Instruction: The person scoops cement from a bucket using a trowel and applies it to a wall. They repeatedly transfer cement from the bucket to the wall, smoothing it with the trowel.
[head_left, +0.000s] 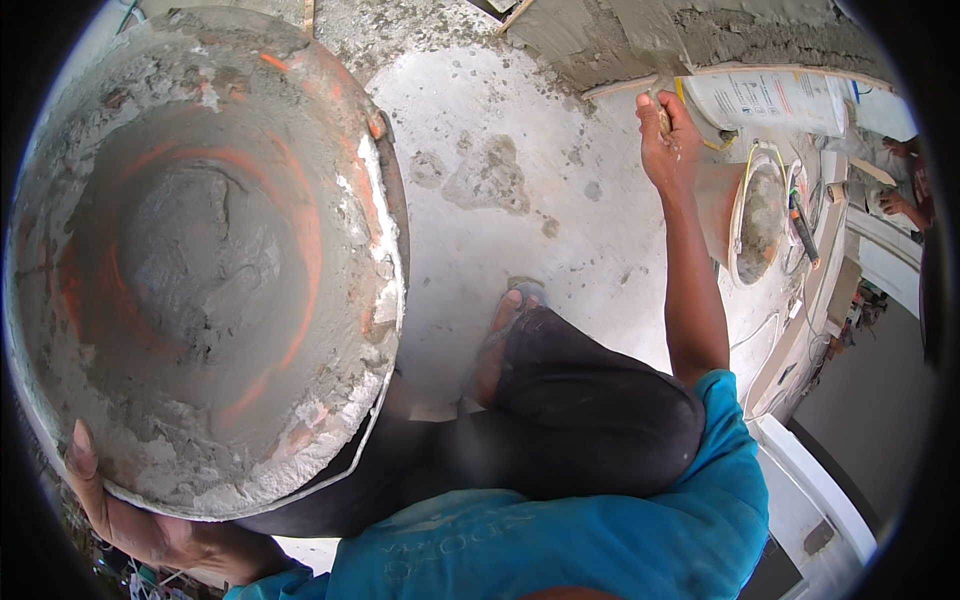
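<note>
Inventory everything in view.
Large bucket: 1, smeared orange, left
Wet mix: 1, grey, inside it
Smaller bucket: 1, orangish, right
Slim tool: 1, dark, beside it
Printed container: 1, white, upper right
Coated surface: 1, grey, top
Floor: 1, whitish, centre
Tool handle: 1, brownish, upper right
Co-worker's hands: 2, bare, right
Shirt: 1, blue, bottom
Trousers: 1, black, lower centre
Foot: 1, sandalled, centre
Left hand: 1, bare, large bucket's rim
Right hand: 1, bare, around tool handle

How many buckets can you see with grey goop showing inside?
2. The big bucket is on the left, with the left hand at its rim. The smaller bucket is on the right, past the right forearm. Others may be hidden.
</note>
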